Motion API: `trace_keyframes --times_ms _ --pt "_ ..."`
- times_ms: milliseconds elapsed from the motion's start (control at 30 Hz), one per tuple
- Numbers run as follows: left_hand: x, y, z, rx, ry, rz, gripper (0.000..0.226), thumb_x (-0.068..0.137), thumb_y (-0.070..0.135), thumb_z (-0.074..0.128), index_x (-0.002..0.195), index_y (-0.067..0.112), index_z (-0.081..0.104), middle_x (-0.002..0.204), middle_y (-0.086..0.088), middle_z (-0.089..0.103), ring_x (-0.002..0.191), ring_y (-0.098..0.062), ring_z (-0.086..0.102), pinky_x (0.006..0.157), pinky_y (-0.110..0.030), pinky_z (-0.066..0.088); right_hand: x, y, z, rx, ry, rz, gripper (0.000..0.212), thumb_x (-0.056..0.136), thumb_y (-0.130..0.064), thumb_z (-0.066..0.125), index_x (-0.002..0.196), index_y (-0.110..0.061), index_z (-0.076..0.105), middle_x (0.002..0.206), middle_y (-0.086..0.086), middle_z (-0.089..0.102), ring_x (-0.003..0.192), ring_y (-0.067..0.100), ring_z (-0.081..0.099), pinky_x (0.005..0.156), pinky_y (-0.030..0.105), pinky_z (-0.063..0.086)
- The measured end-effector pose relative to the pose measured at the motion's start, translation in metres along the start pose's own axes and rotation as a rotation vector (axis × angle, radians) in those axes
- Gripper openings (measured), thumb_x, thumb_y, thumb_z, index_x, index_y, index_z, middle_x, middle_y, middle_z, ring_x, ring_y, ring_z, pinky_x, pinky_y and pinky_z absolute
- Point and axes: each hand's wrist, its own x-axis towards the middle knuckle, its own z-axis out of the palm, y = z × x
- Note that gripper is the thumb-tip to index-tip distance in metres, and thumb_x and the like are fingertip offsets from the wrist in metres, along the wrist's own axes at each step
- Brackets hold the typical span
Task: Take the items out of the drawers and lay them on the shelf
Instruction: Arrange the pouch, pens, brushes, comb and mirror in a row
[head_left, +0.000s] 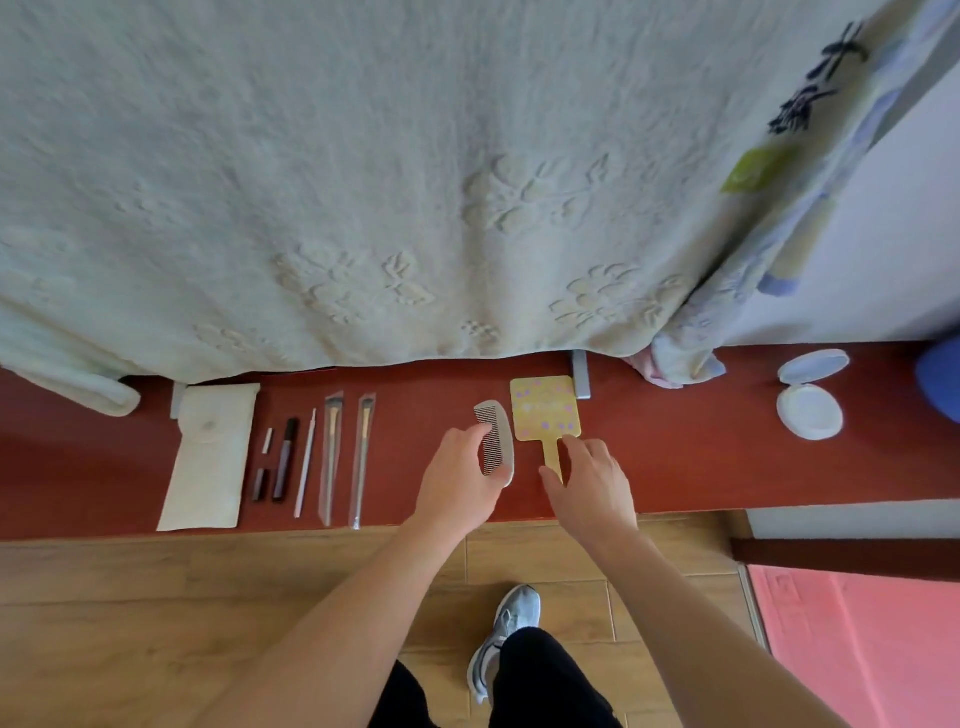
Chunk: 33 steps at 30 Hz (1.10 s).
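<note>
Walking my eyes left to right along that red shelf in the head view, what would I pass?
White pouch, dark tube, thin white stick, wrapped brush, second wrapped brush, comb, yellow hand mirror, open white compact.

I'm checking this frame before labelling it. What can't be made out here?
Head view:
- Drawers: out of frame.
- Blue object: cut off by the right edge.
- Comb: partly under the left hand.
- Hand mirror: handle partly hidden by the right hand; print blurred.
- Shelf rear: covered by the blanket.
</note>
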Motion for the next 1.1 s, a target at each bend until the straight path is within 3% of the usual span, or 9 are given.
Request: trace_keyframes --times_ms 167,267,433,1100 --pt "0.009 0.012 0.021 0.111 0.032 -0.002 0.062 0.086 0.048 0.070 0.140 0.031 0.047 0.119 0.001 0.049 0.103 -0.018 0.060 0.079 -0.032 0.055 0.009 0.006 0.000 0.013 -0.026 -0.008 0.052 0.091 -0.044 0.060 0.135 -0.018 0.049 0.124 0.004 0.052 0.104 0.025 0.058 0.082 0.034 0.052" --pt "0.012 0.014 0.029 0.153 0.041 0.014 0.059 0.084 0.043 0.074 0.137 0.032 0.052 0.117 0.002 0.047 0.102 -0.019 0.061 0.078 -0.035 0.057 0.013 0.005 0.000 0.000 -0.053 -0.007 0.051 0.092 -0.042 0.060 0.135 -0.018 0.048 0.123 0.005 0.051 0.099 0.028 0.061 0.075 0.033 0.050" --pt "0.013 0.010 0.028 0.196 0.041 0.021 0.056 0.084 0.034 0.075 0.136 0.029 0.055 0.112 0.003 0.044 0.097 -0.019 0.059 0.077 -0.036 0.057 0.016 0.002 0.001 -0.015 -0.080 -0.018 0.053 0.093 -0.038 0.059 0.141 -0.020 0.045 0.125 0.006 0.052 0.099 0.032 0.063 0.076 0.034 0.051" --pt "0.007 -0.034 -0.013 0.305 0.036 0.025 0.053 0.088 0.030 0.071 0.138 0.028 0.053 0.114 0.000 0.046 0.093 -0.019 0.061 0.078 -0.031 0.055 0.017 -0.033 0.021 0.018 -0.037 0.031 0.043 0.087 -0.023 0.058 0.130 -0.016 0.055 0.108 0.007 0.057 0.087 0.032 0.062 0.065 0.031 0.042"
